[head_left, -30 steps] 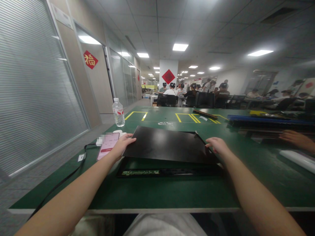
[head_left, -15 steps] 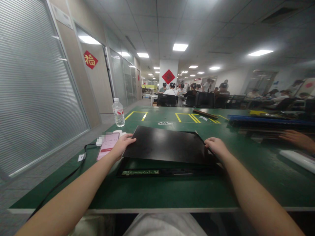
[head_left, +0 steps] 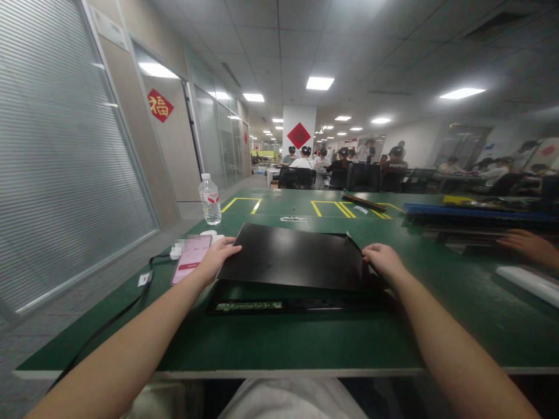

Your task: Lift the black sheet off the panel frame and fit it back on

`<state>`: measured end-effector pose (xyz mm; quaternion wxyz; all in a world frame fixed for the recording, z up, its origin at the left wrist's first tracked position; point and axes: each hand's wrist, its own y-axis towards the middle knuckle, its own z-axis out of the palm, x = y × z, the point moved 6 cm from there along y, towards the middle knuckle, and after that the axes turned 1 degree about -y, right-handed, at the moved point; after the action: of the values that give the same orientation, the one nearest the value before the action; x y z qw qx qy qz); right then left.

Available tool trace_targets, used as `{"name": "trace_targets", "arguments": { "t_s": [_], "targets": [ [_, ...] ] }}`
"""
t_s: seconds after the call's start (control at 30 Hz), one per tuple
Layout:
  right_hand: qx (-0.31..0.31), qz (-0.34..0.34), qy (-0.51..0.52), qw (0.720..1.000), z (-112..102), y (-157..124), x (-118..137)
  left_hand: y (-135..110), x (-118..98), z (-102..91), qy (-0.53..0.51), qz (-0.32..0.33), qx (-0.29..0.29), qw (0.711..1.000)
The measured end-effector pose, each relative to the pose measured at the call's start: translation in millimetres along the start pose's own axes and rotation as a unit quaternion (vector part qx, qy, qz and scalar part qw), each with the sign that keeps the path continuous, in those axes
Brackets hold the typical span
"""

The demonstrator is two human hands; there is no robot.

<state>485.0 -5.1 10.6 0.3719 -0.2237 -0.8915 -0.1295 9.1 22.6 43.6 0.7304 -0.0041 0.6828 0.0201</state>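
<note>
A thin, glossy black panel [head_left: 297, 259] lies tilted over a black frame [head_left: 349, 304], its near edge apart from the frame's near side. My left hand [head_left: 220, 256] pinches the panel's left edge, thumb on top. At the right edge, my right hand [head_left: 381, 261] is closed with its fingertips on the rim; whether it also touches the frame there is hard to tell. Along the near side of the frame shows a green circuit board strip [head_left: 248, 305]. Most of the frame is hidden beneath the panel.
Left of the panel are a pink-screened phone [head_left: 191, 261], a water bottle [head_left: 210, 201] and a black cable [head_left: 126, 308]. Another person's hand [head_left: 526, 243] is at the right, near a white bar [head_left: 528, 284] and long blue-edged strips [head_left: 476, 214]. A brown strip [head_left: 364, 202] lies at the back.
My hands and the panel stay almost in place. The other person's hand at the right has shifted slightly.
</note>
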Motion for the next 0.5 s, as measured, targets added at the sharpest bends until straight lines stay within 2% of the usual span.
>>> {"name": "trace_targets", "arguments": {
  "t_s": [0.5],
  "targets": [
    [-0.003,-0.005,-0.004,1.0,-0.8,-2.1,2.4,1.1,1.2,-1.4,0.001,0.002,-0.001,1.0]
  ]
}}
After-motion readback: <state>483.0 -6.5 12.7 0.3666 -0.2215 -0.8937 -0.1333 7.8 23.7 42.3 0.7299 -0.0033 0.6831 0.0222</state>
